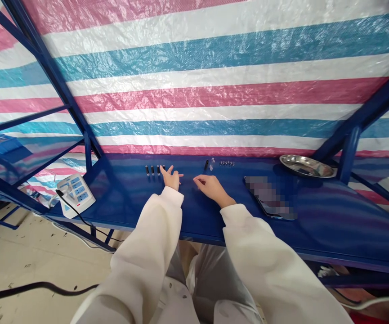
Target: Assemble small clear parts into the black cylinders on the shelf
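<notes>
My left hand [172,177] rests on the blue shelf [214,216] with its fingers spread, right beside a short row of small dark upright tubes [154,170]; its fingertips reach the rightmost tube. My right hand [210,186] lies on the shelf a little to the right, fingers curled in a loose pinch pointing left; what they hold, if anything, is too small to make out. Behind it stand a dark tube and a pale tube [209,164], and a line of tiny dark parts [227,163]. Both arms wear white sleeves.
A phone [270,198] lies flat to the right of my hands. A steel dish [306,166] sits at the back right near a blue post [347,153]. A white power strip [75,194] with its cable sits on the shelf's left end. A striped tarp hangs behind.
</notes>
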Tool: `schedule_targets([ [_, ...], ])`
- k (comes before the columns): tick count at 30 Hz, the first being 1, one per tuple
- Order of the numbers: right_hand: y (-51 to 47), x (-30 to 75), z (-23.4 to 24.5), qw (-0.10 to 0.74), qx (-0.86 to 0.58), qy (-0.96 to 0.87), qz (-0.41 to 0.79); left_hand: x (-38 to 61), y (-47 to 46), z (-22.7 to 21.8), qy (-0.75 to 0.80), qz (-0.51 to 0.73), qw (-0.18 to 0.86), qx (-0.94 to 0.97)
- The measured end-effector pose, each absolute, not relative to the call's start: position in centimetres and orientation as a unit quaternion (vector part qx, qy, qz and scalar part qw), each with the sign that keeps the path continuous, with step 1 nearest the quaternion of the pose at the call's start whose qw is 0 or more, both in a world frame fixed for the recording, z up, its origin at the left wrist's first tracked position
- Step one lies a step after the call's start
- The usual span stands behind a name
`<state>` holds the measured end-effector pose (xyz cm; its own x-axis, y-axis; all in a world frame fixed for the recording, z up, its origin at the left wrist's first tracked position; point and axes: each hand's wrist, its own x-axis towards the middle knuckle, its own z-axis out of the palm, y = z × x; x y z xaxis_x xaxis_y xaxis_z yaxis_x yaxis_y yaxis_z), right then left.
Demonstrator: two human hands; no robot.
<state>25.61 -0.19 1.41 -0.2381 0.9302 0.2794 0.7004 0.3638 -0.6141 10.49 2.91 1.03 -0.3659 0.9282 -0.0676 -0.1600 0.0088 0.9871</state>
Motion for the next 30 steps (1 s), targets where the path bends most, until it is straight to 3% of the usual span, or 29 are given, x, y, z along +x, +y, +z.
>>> schedule_targets([
  [10, -0.4, 25.3, 1.2, 0.313, -0.516, -0.773, 0.196, 10.5, 2.8, 1.6, 0.555, 0.603, 0.471, 0.327],
  [22, 0.7, 25.1, 0.0, 0.36, -0.531, -0.747, 0.172, 10.3, 1.3, 2.9, 0.427, 0.473, 0.702, 0.318],
  [30, 0.9, 25.2, -0.3, 0.36, -0.5, -0.765, 0.185, 10.5, 1.4, 2.6, 0.412, 0.461, 0.693, 0.37],
])
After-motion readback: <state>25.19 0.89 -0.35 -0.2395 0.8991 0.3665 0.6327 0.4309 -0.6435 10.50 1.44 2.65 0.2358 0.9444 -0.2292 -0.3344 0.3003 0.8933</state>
